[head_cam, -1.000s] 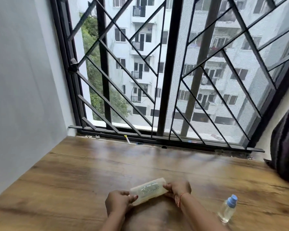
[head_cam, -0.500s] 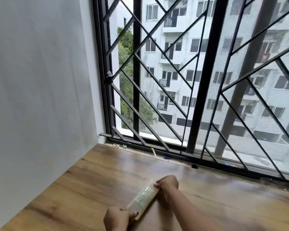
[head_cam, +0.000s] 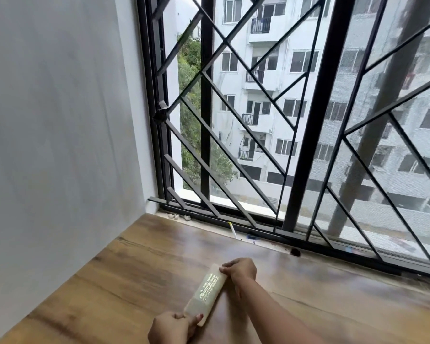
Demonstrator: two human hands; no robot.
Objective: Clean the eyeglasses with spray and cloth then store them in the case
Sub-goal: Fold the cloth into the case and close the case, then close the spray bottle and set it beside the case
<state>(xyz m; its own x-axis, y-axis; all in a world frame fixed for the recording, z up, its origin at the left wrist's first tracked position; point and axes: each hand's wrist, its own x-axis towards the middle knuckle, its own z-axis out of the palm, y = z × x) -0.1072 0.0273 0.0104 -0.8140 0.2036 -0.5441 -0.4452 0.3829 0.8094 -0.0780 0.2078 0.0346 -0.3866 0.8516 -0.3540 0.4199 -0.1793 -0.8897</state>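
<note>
Translucent case (head_cam: 207, 292) is held on the wood top (head_cam: 109, 281), near the window (head_cam: 308, 120), pinched at the window end by right hand (head_cam: 239, 270), other end by left hand (head_cam: 169, 328); likely steadied for opening.

The wood-grain table (head_cam: 109, 281) ran to the window track (head_cam: 258, 226). A translucent case (head_cam: 207, 292) sat slantwise on or just above it; white crumbs (head_cam: 174, 216) lay at its far edge.
</note>
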